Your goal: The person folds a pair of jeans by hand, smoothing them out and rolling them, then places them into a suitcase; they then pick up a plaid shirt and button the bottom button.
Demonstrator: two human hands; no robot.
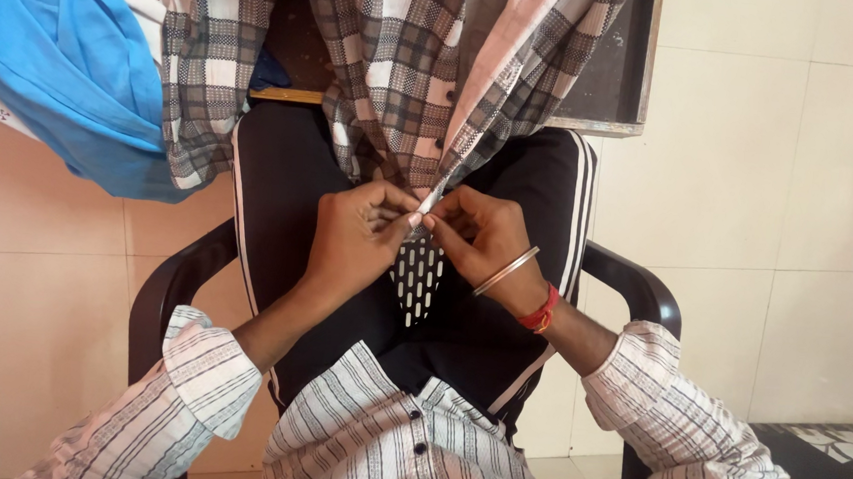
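Checked shirt [398, 60] hangs above both hands, its two front edges drawn down to a point where the fingertips meet. To the far left of the left hand hangs a blue cloth [62, 69]. The left hand [352, 240] is curled, fingertips pressed together, pinching the shirt's lower front edge. Just beside it, touching at the tips, the right hand [481, 238] pinches the same edge. Behind both hands, black trousers with white stripes [281, 191] drape over a dark plastic chair [641, 282].

left hand [353, 235] and right hand [481, 238] fingertips pinched together, wrists raised
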